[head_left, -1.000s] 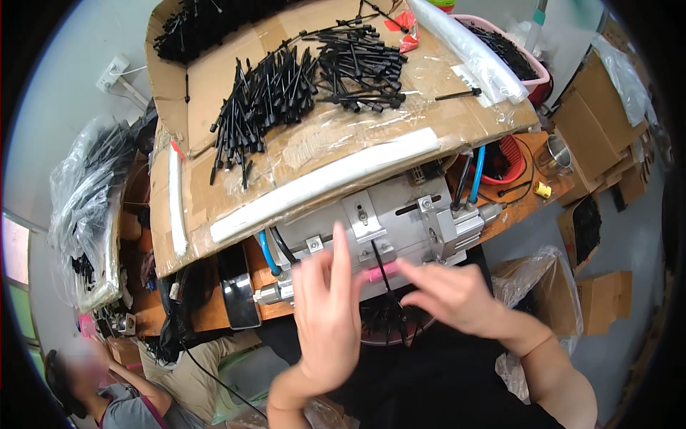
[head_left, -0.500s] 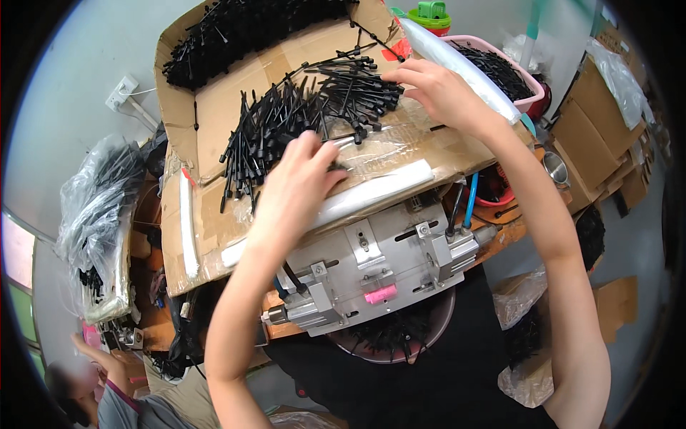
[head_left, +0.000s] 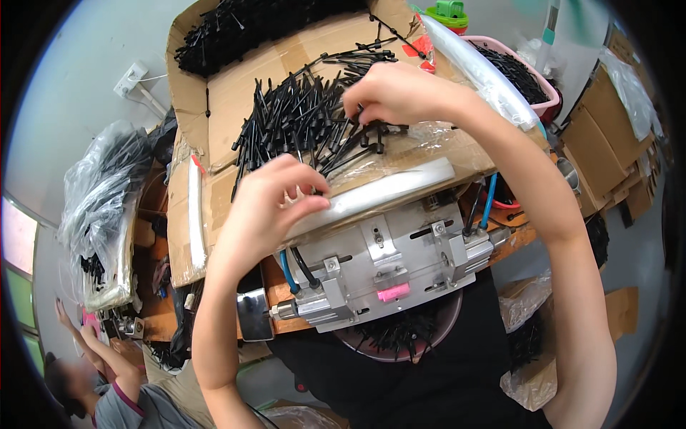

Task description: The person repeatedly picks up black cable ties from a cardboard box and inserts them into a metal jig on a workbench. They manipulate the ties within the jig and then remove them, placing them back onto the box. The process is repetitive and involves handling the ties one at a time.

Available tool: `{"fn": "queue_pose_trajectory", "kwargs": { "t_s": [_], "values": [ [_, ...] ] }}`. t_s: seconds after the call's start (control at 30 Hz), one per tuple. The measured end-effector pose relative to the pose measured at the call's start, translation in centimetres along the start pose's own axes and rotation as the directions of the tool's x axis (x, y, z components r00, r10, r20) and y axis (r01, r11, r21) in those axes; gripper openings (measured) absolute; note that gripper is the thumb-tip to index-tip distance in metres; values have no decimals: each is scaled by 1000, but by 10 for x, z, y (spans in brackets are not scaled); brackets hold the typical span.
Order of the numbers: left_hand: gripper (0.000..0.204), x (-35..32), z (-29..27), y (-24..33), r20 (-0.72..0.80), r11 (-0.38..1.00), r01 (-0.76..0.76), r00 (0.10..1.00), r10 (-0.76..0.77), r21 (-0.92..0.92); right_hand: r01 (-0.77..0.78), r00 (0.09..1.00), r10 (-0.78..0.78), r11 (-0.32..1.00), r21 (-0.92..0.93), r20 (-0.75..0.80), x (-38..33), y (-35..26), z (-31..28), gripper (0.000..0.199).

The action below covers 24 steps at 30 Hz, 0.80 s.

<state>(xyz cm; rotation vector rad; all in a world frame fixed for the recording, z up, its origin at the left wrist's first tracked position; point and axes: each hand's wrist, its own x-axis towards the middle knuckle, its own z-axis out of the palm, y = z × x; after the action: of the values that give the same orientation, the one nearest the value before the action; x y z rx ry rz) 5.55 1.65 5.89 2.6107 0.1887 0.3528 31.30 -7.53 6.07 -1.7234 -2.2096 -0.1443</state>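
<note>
A heap of thin black plastic rods [head_left: 300,121] lies on a cardboard tray [head_left: 229,93] in front of me. My right hand [head_left: 396,93] is curled down on the right side of the heap, fingers pinching some rods. My left hand [head_left: 275,204] hovers at the heap's near edge with fingers bent, touching the rod ends; whether it grips any I cannot tell. Below the tray sits a metal fixture [head_left: 389,261] with a pink block [head_left: 393,292] and blue hoses.
More black rods fill the tray's far corner [head_left: 236,25], a pink basin [head_left: 525,71] at right and a round bowl [head_left: 404,336] under the fixture. Clear bags of parts [head_left: 100,207] hang at left. Cardboard boxes [head_left: 607,143] stand at right. Another person [head_left: 93,386] works at lower left.
Both hands rose from the metal fixture to the rod heap. Over the last half second the right hand came in from the far right onto the rods and the left drew back toward the near edge.
</note>
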Motion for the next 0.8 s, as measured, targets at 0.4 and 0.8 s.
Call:
{"fn": "queue_pose_trajectory", "kwargs": {
  "t_s": [0.4, 0.8],
  "values": [
    [58, -113, 125, 91, -393, 989, 147, 911, -123, 31, 317, 901, 256, 165, 934, -351, -81, -36, -39, 30],
    [72, -116, 201, 97, -206, 964, 214, 962, -180, 155, 142, 723, 559, 455, 879, -406, -166, -117, 1, 33]
  ]
}}
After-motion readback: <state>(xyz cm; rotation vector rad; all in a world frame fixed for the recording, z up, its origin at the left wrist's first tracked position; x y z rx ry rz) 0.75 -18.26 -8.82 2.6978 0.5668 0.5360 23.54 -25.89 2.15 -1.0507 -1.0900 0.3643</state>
